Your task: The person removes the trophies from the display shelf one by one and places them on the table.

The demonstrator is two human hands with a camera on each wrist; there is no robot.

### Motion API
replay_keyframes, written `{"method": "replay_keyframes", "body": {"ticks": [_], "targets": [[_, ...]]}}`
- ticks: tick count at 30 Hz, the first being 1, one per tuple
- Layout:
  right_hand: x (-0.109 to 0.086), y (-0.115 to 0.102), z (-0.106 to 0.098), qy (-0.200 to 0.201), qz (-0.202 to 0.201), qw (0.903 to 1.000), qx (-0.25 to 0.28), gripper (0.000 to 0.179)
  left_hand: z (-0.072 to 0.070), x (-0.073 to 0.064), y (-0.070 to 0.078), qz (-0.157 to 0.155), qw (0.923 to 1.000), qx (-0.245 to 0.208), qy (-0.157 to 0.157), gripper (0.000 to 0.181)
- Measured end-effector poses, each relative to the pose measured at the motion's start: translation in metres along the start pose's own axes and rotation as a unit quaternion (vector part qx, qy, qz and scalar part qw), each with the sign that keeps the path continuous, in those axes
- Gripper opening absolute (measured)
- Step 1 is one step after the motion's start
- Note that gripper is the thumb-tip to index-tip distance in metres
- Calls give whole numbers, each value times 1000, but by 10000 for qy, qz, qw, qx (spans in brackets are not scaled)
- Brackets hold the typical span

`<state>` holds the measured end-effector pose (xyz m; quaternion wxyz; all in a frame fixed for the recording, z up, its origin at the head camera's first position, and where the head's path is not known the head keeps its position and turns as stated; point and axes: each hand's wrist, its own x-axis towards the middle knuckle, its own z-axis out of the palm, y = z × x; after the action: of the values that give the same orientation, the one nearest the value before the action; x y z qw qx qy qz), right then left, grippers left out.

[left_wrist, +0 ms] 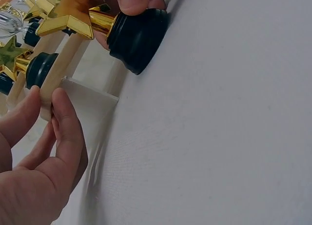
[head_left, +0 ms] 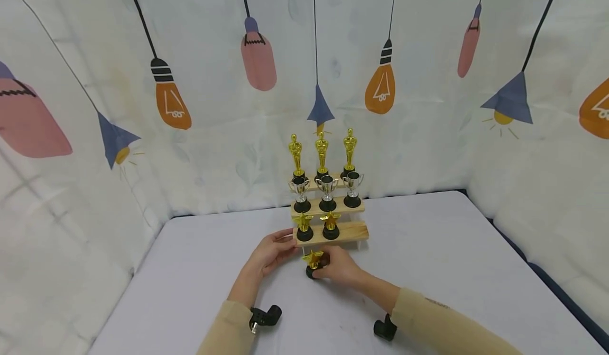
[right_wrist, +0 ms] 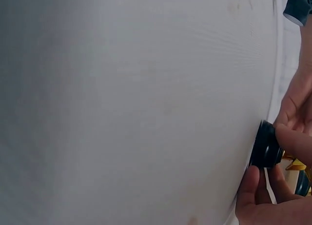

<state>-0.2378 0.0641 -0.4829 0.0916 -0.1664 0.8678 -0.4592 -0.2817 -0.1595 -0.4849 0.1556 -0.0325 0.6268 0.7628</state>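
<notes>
A three-tier wooden display stand stands on the table. My left hand pinches the left end of its lowest board between thumb and fingers. Just in front of the stand, my right hand holds a gold star trophy by its black base. The base is close to the tablecloth, and the star leans toward the stand in the left wrist view. Two more star trophies sit on the lowest board, at its left and middle; bare wood shows at its right end.
Three silver cup trophies line the middle board, and three gold figure trophies the top one. A white cloth covers the table. Behind it hangs a curtain printed with lamps. Each wrist wears a small black camera.
</notes>
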Motion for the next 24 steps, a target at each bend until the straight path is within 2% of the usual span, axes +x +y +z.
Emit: {"method": "replay_keyframes", "body": {"ticks": [12,18,24], "targets": [[5,-9,6,-25,-80,9993,-351,40,-2,0,-1,-16,10000,-1,-32,52],[1,-4,-3,-100,9,9999,-137,45,-1,0,-1,-22,9999,-22,-113,54],[-10,-5,-24,-83,-272,9992,267,35,-1,2,0,-33,9999,-51,-112,54]]}}
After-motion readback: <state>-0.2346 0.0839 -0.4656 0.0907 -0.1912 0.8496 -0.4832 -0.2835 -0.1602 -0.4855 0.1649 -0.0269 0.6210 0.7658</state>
